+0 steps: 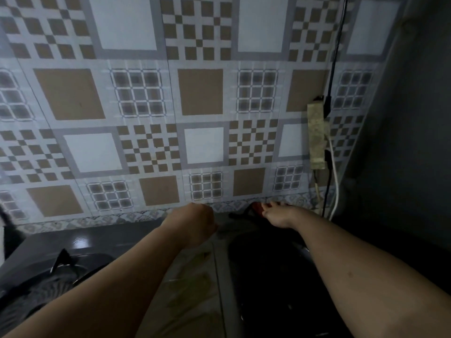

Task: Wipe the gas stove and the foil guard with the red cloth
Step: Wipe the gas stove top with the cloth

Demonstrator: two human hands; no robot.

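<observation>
The gas stove (80,242) fills the bottom of the dim view, with a dark glossy top and a pale stained strip (192,284) down its middle. A black pan support (62,261) stands on its left burner. The right burner area (266,264) is almost black. A small piece of the red cloth (256,207) shows at the stove's far edge by the tiled wall, under the fingers of my right hand (278,214). My left hand (196,224) is curled at the far edge of the middle strip, its fingers hidden. A dull grey sheet (400,147), possibly the foil guard, stands along the right.
The patterned tile wall (200,91) rises directly behind the stove. A grimy power strip (316,135) hangs on it at the right, with a black cable (335,57) and a white cable (336,181) running down to the stove's back right corner.
</observation>
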